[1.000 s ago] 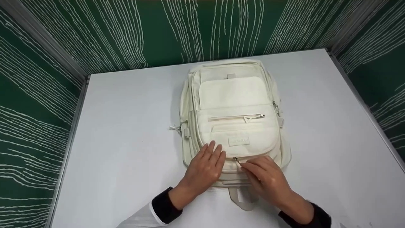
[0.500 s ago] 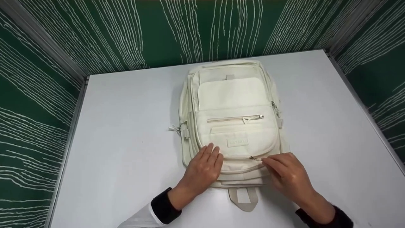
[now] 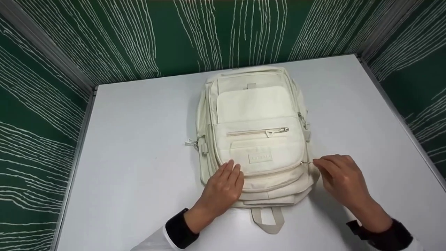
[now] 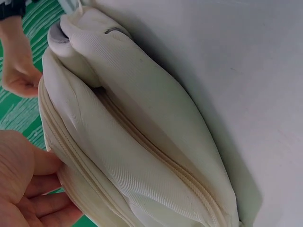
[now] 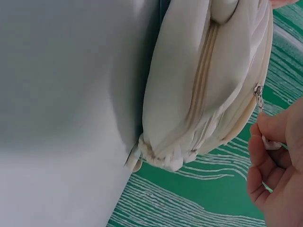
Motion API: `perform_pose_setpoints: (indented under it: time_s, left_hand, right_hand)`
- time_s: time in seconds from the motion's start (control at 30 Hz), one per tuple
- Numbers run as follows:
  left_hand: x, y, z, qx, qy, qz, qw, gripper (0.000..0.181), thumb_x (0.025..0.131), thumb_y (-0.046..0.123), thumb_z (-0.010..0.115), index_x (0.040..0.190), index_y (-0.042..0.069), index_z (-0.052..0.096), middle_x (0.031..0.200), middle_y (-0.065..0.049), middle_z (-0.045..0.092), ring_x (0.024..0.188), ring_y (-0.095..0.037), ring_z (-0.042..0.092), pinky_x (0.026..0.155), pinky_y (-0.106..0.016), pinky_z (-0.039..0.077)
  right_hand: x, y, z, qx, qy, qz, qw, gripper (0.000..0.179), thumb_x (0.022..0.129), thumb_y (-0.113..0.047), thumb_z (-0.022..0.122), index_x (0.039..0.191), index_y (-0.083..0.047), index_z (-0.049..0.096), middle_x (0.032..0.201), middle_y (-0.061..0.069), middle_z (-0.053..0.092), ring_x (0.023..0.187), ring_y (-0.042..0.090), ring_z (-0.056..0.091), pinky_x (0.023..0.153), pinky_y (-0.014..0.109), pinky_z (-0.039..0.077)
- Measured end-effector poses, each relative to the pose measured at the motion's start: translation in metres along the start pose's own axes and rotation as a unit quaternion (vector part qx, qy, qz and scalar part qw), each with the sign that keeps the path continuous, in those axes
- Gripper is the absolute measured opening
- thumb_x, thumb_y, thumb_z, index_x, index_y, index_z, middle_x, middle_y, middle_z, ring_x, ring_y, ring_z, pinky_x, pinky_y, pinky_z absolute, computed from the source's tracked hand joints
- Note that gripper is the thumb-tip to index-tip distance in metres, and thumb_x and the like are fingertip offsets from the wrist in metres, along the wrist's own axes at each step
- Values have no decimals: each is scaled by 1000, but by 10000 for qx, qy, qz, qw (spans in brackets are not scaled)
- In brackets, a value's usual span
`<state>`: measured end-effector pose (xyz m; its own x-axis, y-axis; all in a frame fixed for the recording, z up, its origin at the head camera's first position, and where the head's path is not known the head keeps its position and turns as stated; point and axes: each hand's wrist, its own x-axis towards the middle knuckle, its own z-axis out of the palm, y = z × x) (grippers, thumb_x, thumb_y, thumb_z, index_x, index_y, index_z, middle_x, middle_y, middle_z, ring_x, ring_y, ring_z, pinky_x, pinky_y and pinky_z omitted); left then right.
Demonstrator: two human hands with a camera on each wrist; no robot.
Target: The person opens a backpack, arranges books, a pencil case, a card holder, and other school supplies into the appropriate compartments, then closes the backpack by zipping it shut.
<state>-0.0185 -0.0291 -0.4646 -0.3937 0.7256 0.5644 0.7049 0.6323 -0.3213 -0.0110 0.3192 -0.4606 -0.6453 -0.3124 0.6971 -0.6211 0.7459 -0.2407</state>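
Observation:
A cream backpack (image 3: 258,108) lies front side up on the white table, its grab handle (image 3: 268,228) toward the person. My left hand (image 3: 224,186) rests on the lower left of its front pocket, fingers straight and side by side. At the pocket's lower right, my right hand (image 3: 343,177) pinches a zipper pull (image 3: 308,162) between thumb and fingertips, drawn out taut from the bag. In the right wrist view the metal slider (image 5: 258,90) sits on the pocket's curved seam, with the pull (image 5: 271,143) partly hidden by the fingers.
The white table (image 3: 139,139) extends on both sides of the bag. Green panels with white streaks (image 3: 181,35) stand behind and beside it. Another zipper pull (image 3: 191,142) sticks out at the bag's left side; a short front zipper (image 3: 258,131) runs above the label.
My right hand has moved rightward and away from the person, taking the zipper pull along the pocket's curved edge from bottom middle to right side. My left hand stays nearly in place.

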Motion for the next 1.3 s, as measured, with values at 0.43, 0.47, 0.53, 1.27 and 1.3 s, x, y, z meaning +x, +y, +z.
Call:
perform_pose_setpoints:
  time_s: [0.43, 0.47, 0.53, 1.27, 1.3]
  left_hand:
    - [2, 3, 1, -142, 176, 65, 9997, 44, 108, -4, 36, 93, 4, 77, 102, -12, 78, 103, -30, 75, 92, -38, 59]
    - [2, 3, 1, -149, 182, 68, 9997, 44, 108, -4, 36, 92, 5, 77, 102, -12, 78, 102, -30, 76, 92, -37, 59]
    - [3, 3, 2, -184, 211, 63, 9996, 44, 108, -4, 37, 92, 5, 77, 102, -12, 78, 102, -29, 76, 91, -37, 60]
    - [-1, 1, 4, -280, 202, 21, 9994, 41, 108, -3, 38, 91, 5, 75, 104, -12, 78, 103, -26, 76, 93, -36, 59]
    - [-1, 1, 4, -286, 191, 21, 9994, 41, 108, -3, 38, 92, 5, 76, 104, -12, 78, 103, -26, 75, 93, -36, 59]
  right_hand:
    - [31, 39, 6, -122, -58, 210, 9997, 32, 71, 28, 74, 91, 4, 75, 84, 18, 71, 77, 36, 67, 70, 43, 40]
    - [33, 41, 7, -130, -79, 252, 9996, 31, 72, 28, 74, 92, 4, 75, 84, 18, 72, 77, 36, 67, 70, 42, 40]
    - [38, 46, 9, -143, -112, 336, 9993, 29, 73, 27, 75, 92, 5, 75, 85, 18, 72, 77, 36, 67, 68, 41, 40]
    - [89, 80, 42, 33, -459, 888, 9950, 11, 89, 16, 72, 97, 8, 74, 89, 22, 71, 80, 39, 67, 68, 46, 45]
    - [90, 80, 43, 56, -474, 953, 9943, 11, 89, 15, 72, 97, 8, 74, 89, 21, 71, 81, 38, 67, 69, 46, 45]
